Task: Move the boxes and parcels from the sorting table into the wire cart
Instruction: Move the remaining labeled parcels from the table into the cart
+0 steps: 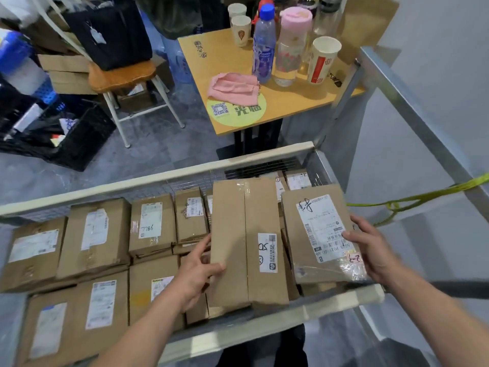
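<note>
Here left hand (197, 271) grips long box (247, 242), long axis running away; right hand (370, 249) grips labelled box (321, 234).

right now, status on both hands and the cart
Left hand grips the long box. Right hand holds the flat parcel. Wire cart nearly full.

A yellow table (291, 107) holds paper cups (324, 60), a blue-capped bottle (263, 46), a pink-lidded bottle (289, 46) and a pink cloth (234, 88). Left of it, a black bag (111, 30) sits on a wooden stool (121, 75), near a black crate (76, 141).
</note>
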